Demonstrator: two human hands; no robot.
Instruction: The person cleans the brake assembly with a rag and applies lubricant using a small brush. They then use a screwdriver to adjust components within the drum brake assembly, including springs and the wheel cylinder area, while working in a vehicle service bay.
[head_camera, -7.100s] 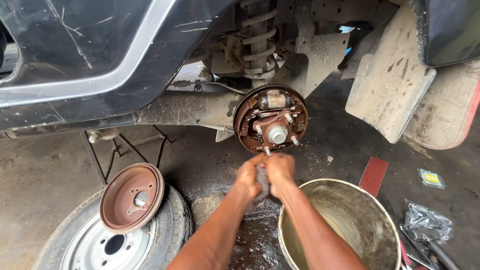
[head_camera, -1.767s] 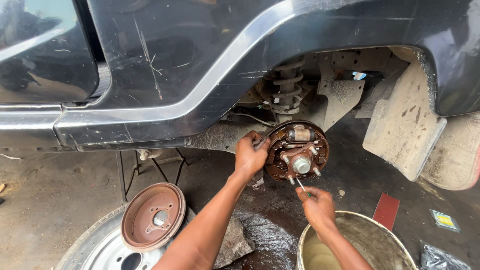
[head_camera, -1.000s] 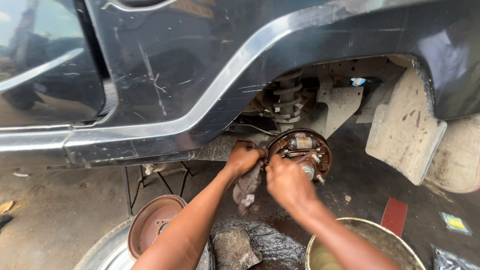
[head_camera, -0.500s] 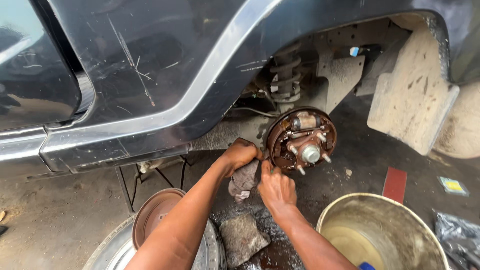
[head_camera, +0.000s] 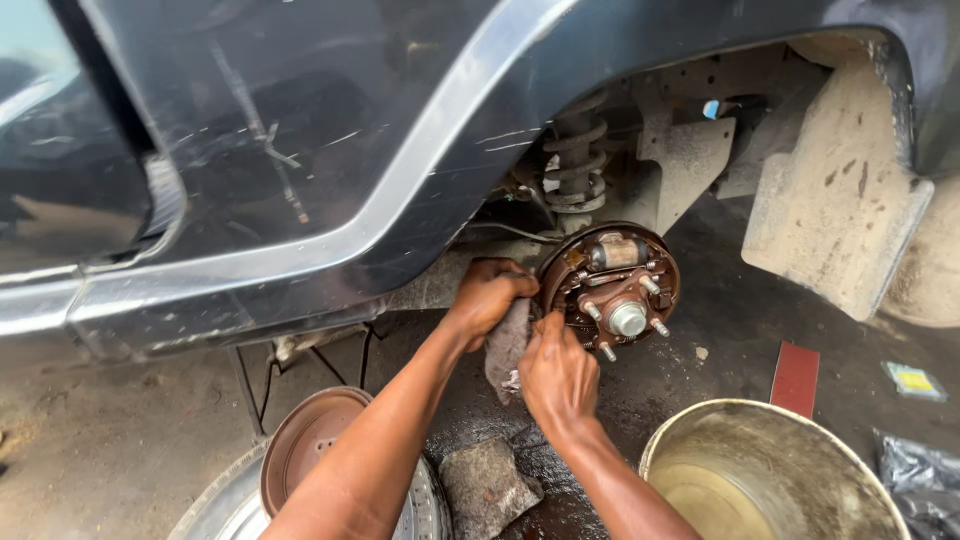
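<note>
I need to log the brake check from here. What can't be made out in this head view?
- Left edge of the brake assembly: hidden behind the left hand and right hand.
- Grey rag: mostly covered by both hands.
- Removed drum and the wheel under it: partly hidden by the left forearm, cut by the bottom edge.
- Bucket: cut by the bottom edge.

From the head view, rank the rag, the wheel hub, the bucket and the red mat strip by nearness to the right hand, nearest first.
From the right hand:
1. Rag, touching it, just to its left.
2. Wheel hub, up and to its right.
3. Bucket, lower right on the floor.
4. Red mat strip, farther right, beyond the bucket.
</note>
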